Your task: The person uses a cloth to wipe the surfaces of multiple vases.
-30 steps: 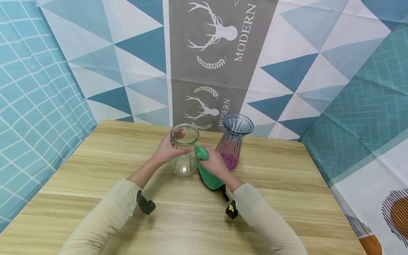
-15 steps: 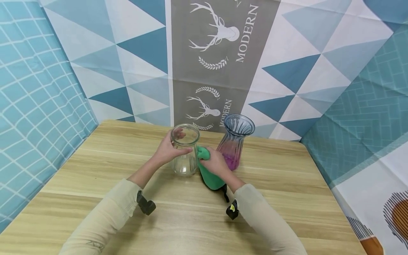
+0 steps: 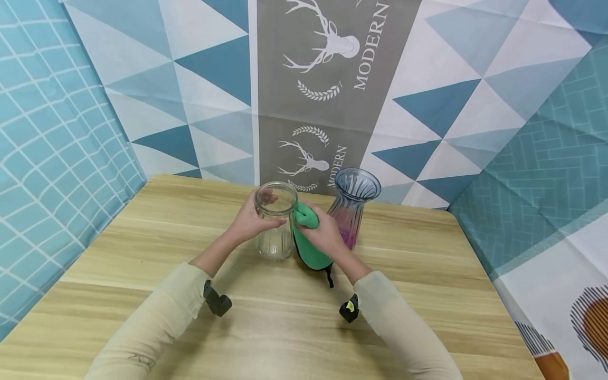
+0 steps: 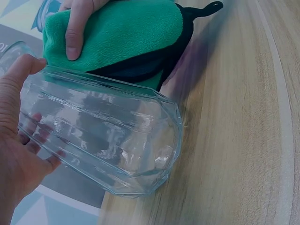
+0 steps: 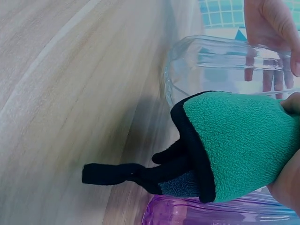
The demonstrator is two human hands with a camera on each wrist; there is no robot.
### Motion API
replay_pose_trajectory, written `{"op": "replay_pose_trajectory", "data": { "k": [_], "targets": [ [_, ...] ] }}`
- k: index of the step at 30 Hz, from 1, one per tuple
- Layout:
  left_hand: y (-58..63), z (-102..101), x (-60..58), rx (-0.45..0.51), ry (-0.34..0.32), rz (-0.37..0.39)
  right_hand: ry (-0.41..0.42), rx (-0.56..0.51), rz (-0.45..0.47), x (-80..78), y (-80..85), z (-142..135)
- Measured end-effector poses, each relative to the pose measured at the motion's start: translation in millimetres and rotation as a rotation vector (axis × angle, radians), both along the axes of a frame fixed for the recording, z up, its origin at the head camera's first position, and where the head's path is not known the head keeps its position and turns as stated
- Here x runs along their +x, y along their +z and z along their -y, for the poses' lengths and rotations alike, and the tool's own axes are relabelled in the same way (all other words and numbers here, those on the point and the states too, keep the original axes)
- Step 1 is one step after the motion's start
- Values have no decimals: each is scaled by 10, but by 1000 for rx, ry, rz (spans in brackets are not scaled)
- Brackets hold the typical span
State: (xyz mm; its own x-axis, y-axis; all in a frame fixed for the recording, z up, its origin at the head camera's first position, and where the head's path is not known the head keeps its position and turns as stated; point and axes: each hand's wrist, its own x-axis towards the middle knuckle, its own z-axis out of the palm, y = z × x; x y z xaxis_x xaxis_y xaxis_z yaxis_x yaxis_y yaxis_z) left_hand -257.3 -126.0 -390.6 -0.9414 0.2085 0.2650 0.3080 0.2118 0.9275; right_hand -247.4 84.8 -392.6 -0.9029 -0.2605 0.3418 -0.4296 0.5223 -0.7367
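Observation:
A clear glass vase (image 3: pixel 275 245) with faceted sides and a thick round rim stands upright on the table. My left hand (image 3: pixel 249 217) holds it near the neck, thumb in front and fingers behind, partly seen through the glass. A green towel (image 3: pixel 313 254) with black edging is bunched in my right hand (image 3: pixel 326 232), its thumb pressing on the fabric. The towel (image 4: pixel 122 35) lies along the vase's right side in the left wrist view. From its lower corner hangs a black loop (image 5: pixel 110 173), plain in the right wrist view.
Just right of my right hand stands a fluted glass vase (image 3: pixel 356 190), blue-grey at its flared top and pink-purple below. The wooden table (image 3: pixel 285 338) meets patterned cloth walls (image 3: pixel 214 126) at the back and sides.
My right hand has shifted slightly up and away from me, raising the green towel closer to the clear vase's rim. My left hand and the clear vase have hardly moved.

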Motion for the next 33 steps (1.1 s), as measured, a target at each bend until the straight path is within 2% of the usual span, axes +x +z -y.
{"op": "replay_pose_trajectory", "data": {
  "k": [8, 16, 21, 26, 33],
  "targets": [
    [-21, -15, -29, 35, -19, -2, 7, 5, 9, -4, 6, 24],
    [-4, -18, -11, 54, -32, 1, -3, 101, 51, -22, -66, 8],
    [7, -4, 5, 16, -3, -10, 6, 174, 117, -37, -131, -4],
    [6, 5, 8, -8, 30, -15, 18, 213, 119, -37, -168, -13],
    [-4, 6, 12, -26, 44, 1, 4, 186, 114, -16, -159, -19]
  ]
}}
